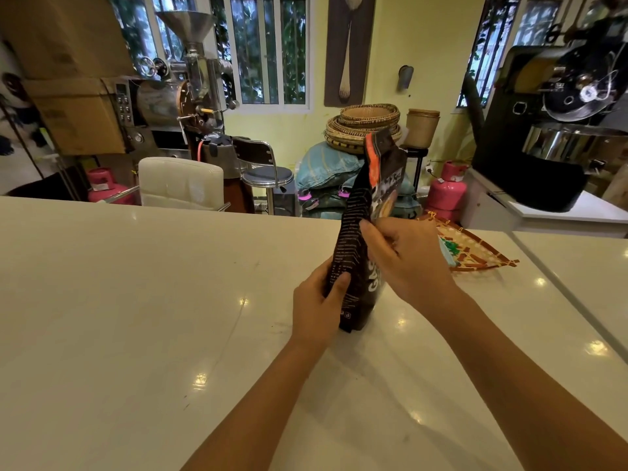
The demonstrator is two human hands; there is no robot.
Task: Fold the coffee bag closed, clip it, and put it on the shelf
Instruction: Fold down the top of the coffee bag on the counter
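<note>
Big white counter (136,300) underneath it all, and standing upright on it between the two hands is the coffee bag (360,239), its top unfolded and rising well above the knuckles, no clip or shelf anywhere in sight. The left hand (319,307) is wrapped around the bag's lower body, thumb pressed across the printed side, while the right hand (404,260) pinches the bag's middle just above it. Danger here, I'd say: that tall floppy top could buckle sideways if the low grip loosens, tipping the bag and spilling coffee.
</note>
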